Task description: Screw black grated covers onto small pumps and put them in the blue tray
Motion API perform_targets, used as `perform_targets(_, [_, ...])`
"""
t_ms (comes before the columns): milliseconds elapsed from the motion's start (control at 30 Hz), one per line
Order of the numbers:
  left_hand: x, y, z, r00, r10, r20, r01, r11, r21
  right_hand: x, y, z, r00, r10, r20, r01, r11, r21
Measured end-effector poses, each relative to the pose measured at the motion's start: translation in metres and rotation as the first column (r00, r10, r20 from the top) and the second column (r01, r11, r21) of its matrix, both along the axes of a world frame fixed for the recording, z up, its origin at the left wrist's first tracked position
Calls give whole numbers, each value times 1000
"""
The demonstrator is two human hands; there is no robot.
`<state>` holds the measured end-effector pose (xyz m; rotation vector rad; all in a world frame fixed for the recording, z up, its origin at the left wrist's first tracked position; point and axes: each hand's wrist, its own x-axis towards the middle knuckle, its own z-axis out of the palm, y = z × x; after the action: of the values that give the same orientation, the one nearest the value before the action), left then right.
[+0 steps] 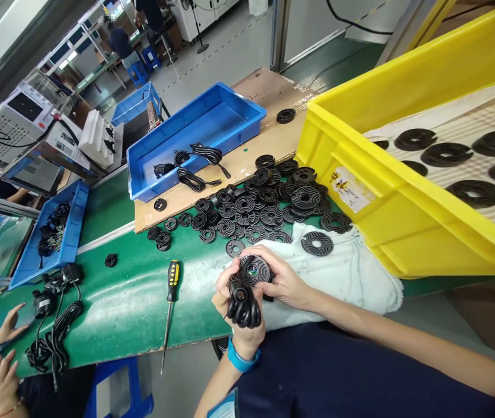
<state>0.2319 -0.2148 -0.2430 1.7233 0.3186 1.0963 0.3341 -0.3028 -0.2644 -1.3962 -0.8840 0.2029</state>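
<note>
Green-matted workbench (116,302) on a factory floor, with a brown cardboard sheet (273,136) laid over its far half. Item in hand: small round black plastic unit with a coiled black cable (244,306), held just above the near bench edge in front of you, beside a crumpled white cloth (347,273). Your left hand (230,302) is closed round the body and cable bundle, fingers wrapped tight. Your right hand (288,281) curls over the ribbed black disc face (255,270) on top, thumb and fingertips pinching its rim. Handling, by judgement: light, rigid moulded plastic, matte, not slippery. The cable is limp and apt to uncoil, so grip the body with the loops trapped in the palm and take the disc by its edge. Nearby:
- heap of black perforated plastic discs (264,206) just beyond the cloth
- yellow plastic crate (404,220) at your right, with more discs on card inside
- blue plastic tray (225,116) holding black cables
- yellow-and-black-handled screwdriver (172,281) left of your hands

A co-worker's hands (1,348) work at far left beside black corded units (51,313), well apart. Only loose discs lie between your hands and the heap.
</note>
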Motion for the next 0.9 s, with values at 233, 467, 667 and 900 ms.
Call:
perform_targets(233, [1, 0, 0, 995, -94, -22, 92, 993, -74, -1, -2, 3, 999, -14, -45, 15, 1000, 19])
perform_targets(467, [5, 1, -6, 985, -170, -1, 170, 984, -55, 1, -1, -3, 992, -49, -115, 51, 999, 10])
perform_targets(667, [9, 15, -8, 947, -323, -9, 320, 934, 159, -1, -4, -25, 979, -100, -177, 105, 994, 16])
perform_targets(900, [13, 19, 11, 937, -344, -59, 334, 834, 439, 12, -7, -35, 992, -122, -12, 121, 992, -41])
